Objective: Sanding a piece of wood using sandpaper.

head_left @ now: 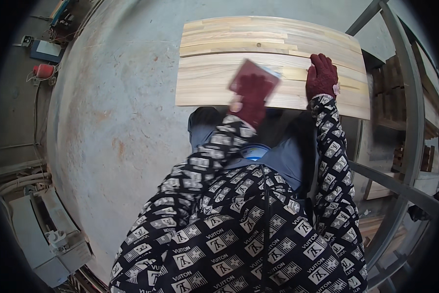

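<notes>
My left hand (250, 103), in a dark red glove, is closed on a flat reddish-brown rectangular pad (247, 67) that looks like a sanding block. Both are smeared by motion over the near part of a light wooden panel (205, 80) made of joined strips. Whether the pad touches the wood, I cannot tell. Toward the panel's right side my right hand (323, 77), gloved alike, lies flat on the wood with its fingers stretched out. A second strip-built wooden panel (229, 35) lies just beyond the near one.
Close by on the right stands a grey metal frame (407, 97), with stacked wood (390, 93) behind it. Grey concrete floor (117, 107) spreads to the left. A red rounded object (43, 71) and a grey machine housing (39, 234) stand along the far left.
</notes>
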Demonstrator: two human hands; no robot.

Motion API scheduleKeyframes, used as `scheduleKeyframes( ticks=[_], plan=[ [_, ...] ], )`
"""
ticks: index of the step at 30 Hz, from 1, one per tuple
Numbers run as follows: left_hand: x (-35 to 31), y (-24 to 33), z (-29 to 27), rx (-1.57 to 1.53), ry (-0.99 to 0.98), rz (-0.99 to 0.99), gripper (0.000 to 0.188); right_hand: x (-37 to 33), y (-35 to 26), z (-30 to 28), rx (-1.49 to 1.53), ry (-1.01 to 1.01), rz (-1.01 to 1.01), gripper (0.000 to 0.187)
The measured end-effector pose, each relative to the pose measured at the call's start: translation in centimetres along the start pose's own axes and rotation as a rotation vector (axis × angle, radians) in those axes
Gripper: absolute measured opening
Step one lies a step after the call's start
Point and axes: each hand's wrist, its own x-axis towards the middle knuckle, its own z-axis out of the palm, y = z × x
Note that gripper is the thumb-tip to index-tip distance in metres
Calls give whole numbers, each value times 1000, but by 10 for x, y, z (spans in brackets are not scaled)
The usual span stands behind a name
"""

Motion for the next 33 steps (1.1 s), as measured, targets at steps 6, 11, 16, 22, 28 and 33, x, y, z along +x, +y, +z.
scheduleKeyframes(
  ticks=[6,11,16,22,28,33],
  plan=[
    [-43,-133,-70,369,237,-404,39,-2,3,4,-31,-2,24,34],
    [3,-110,-13,673,46,-665,42,-1,2,2,-23,-15,42,33],
    [20,30,18,30,321,-44,48,1,-2,-1,-14,-14,40,32],
    [-11,5,-35,-59,99,203,57,3,-4,-3,-8,-8,-6,32],
    [-49,-142,-81,291,256,-162,51,2,-3,-2,-3,-11,25,32],
    [-31,-168,3,661,311,-553,62,4,3,3,-11,-27,14,33]
  ],
)
